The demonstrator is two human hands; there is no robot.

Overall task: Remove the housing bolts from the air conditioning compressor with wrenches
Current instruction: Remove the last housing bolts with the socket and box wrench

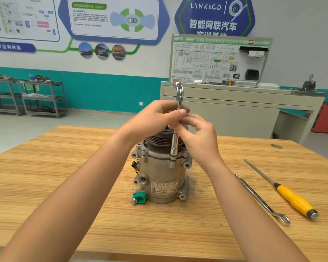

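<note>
A metal air conditioning compressor [159, 173] stands upright on the wooden table [64, 176], pulley end up, with a green cap low on its left side. A shiny L-shaped socket wrench [174, 142] stands vertically, its socket end seated on a housing bolt [172, 159] at the upper rim of the body. My left hand [157, 118] pinches the wrench shaft from the left, above the pulley. My right hand [199, 135] grips the same shaft from the right, just below the left fingers. The wrench's bent end rises above both hands.
To the right on the table lie a combination wrench [261, 199] and a yellow-handled screwdriver [290, 197], both slanting toward the front right. Behind the table stand a grey cabinet with a training board [218, 61]; metal shelf carts [42, 99] are at the far left.
</note>
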